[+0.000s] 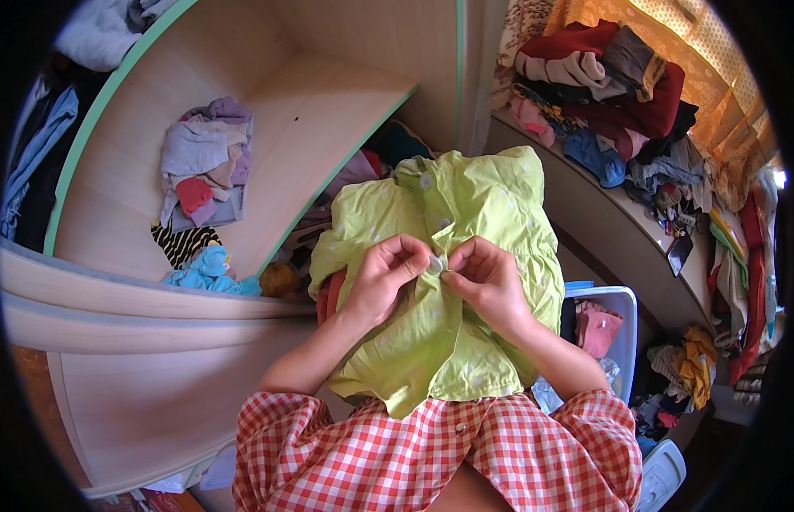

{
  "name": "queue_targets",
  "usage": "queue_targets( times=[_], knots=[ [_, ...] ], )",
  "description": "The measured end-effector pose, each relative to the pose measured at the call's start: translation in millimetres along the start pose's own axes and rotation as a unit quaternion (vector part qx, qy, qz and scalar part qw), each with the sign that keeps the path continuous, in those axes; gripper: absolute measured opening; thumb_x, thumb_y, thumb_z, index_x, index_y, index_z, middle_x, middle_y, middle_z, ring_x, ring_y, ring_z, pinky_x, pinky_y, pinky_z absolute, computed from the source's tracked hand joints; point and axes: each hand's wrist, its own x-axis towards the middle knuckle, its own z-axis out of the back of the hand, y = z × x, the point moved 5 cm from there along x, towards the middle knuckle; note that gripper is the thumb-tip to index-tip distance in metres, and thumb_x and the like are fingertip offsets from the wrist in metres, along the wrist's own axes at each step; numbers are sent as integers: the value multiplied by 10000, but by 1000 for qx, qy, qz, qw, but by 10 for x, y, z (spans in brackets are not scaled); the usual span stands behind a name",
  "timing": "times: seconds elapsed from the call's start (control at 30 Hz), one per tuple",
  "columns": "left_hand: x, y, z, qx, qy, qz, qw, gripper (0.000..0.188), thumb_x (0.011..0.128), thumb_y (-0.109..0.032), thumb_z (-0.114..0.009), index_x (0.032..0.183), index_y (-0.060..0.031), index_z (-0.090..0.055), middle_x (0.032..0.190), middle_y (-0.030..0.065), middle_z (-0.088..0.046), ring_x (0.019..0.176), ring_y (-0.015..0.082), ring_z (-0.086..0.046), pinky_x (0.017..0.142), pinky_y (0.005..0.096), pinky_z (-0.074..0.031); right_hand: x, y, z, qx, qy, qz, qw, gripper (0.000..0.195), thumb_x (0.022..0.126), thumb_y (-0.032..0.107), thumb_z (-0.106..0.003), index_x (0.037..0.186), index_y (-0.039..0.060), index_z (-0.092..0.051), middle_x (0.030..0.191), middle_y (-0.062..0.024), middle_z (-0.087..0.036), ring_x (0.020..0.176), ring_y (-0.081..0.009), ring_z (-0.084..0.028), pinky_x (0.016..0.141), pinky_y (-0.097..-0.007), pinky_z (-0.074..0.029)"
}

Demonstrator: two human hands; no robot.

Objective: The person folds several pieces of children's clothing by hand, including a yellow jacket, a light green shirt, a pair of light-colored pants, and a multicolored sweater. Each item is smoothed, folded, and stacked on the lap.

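Observation:
A lime-green buttoned shirt (499, 211) with small pale spots lies spread out before me, its front placket running down the middle. My left hand (387, 275) pinches a round whitish button (435, 264) between thumb and forefinger. On the other side of the placket, my right hand (483, 281) grips the shirt's edge close to that button. Two more buttons show higher up the placket, towards the far end. The lower front hangs loose in two flaps near my body. What supports the shirt is mostly hidden; some red-orange cloth (333, 294) peeks out at its left.
A wooden wardrobe shelf (326, 96) at left holds a small clothes pile (201, 160). Sliding door panels (147, 320) stand below it. More clothes (601, 83) are heaped on a ledge at right, beside a phone (679, 255). A plastic bin (629, 339) with clothes stands right of the shirt.

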Motion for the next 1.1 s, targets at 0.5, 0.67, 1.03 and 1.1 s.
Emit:
queue_targets(
  times=[0.5,0.67,1.03,1.1],
  knots=[
    [73,-374,-74,228,73,30,970,153,846,-90,-653,956,-39,-559,844,16,-620,712,82,-579,658,225,-478,-7,354,-98,-260,-2,208,943,221,753,-100,-593,951,-3,-601,826,-85,-642,695,-140,-615,647,-258,-494],
    [81,-222,61,6,22,123,992,149,836,-56,-649,945,-56,-546,803,-1,-588,706,90,-565,647,223,-467,-5,322,-35,-222,2,157,962,243,793,-68,-601,1024,6,-573,812,-65,-630,682,-97,-594,602,-238,-477],
    [-427,-631,-602,570,108,-155,800,387,728,-301,-774,798,-31,-506,658,54,-556,576,157,-575,531,298,-473,-102,446,-152,21,145,-82,986,437,872,-38,-533,1269,26,-361,730,-49,-550,641,-128,-604,602,-254,-505],
    [-437,-642,-559,598,61,-160,783,365,717,-251,-765,797,-28,-488,665,73,-557,556,207,-576,517,326,-470,-102,446,-192,56,159,-58,984,443,880,-52,-503,1285,33,-345,860,-106,-608,786,-177,-634,721,-283,-523]
  ],
)
